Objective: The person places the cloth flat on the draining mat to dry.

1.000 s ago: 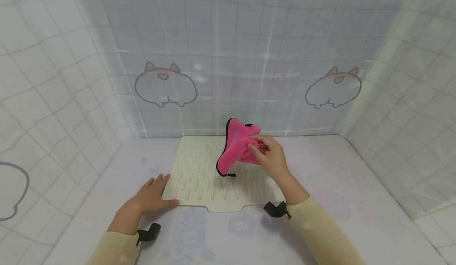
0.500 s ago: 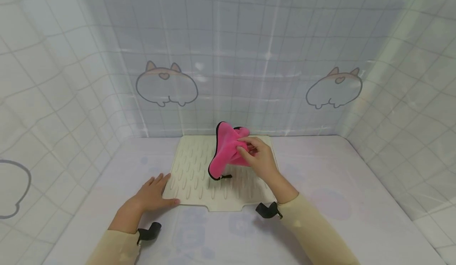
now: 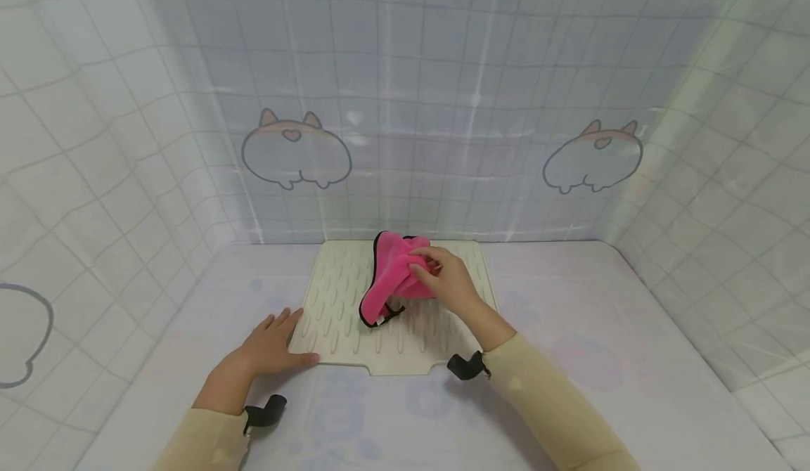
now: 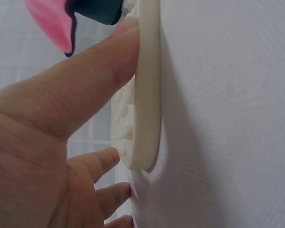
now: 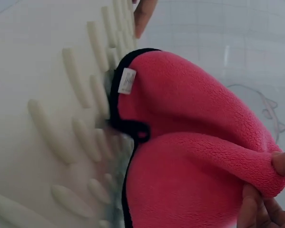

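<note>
A pink cloth [image 3: 394, 274] with black edging hangs bunched over a cream ribbed board [image 3: 338, 323], pinched at its right side by my right hand [image 3: 452, 281]. In the right wrist view the cloth [image 5: 180, 180] shows a white tag and a black loop, and thumb and fingers [image 5: 261, 209] grip a fold of it. My left hand [image 3: 268, 348] rests at the board's front left corner, its fingers spread. From the left wrist, the thumb [image 4: 99, 71] lies on the rim of the board [image 4: 147, 95].
The board lies on a pale patterned table cover [image 3: 557, 358]. Behind it rises a grid-patterned curtain [image 3: 436, 140] with cartoon animal drawings, and similar sheets stand at both sides. A black piece is attached at each wrist.
My right hand has moved left and slightly toward the front with the cloth, which hangs lower over the board. The left hand has stayed at its corner.
</note>
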Demonstrator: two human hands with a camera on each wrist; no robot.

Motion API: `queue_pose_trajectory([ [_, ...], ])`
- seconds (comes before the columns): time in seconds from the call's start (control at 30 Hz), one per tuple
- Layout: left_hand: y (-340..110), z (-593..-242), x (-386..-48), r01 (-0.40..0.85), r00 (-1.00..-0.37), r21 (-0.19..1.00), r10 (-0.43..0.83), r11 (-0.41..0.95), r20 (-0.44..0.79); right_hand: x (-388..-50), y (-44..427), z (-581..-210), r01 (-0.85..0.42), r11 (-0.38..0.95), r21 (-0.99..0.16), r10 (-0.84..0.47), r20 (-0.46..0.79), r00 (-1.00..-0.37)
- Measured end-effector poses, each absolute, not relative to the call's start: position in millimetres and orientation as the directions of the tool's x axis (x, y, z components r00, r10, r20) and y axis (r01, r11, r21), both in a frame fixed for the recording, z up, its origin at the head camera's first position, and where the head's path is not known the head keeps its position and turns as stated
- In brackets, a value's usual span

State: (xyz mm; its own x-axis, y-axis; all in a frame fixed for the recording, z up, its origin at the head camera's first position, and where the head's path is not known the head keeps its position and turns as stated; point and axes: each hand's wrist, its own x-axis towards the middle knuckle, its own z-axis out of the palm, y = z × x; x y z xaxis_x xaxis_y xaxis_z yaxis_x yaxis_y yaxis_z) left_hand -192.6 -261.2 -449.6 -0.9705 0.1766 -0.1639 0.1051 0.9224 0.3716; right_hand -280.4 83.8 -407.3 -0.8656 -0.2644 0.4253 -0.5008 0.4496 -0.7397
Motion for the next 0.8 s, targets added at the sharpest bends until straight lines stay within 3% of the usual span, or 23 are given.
queue_pose_trajectory([
  [0.4,-260,-449,-191,0.097,-0.971,0.370,0.169,0.924,-0.169,-304,72,-422,-0.421,0.618,-0.663,-0.373,0.224,-0.900],
  [0.8,-259,-449,-191,0.088,-0.972,0.359,0.159,0.929,-0.171,-316,65,-431,-0.425,0.656,-0.624,-0.470,0.102,-0.876],
])
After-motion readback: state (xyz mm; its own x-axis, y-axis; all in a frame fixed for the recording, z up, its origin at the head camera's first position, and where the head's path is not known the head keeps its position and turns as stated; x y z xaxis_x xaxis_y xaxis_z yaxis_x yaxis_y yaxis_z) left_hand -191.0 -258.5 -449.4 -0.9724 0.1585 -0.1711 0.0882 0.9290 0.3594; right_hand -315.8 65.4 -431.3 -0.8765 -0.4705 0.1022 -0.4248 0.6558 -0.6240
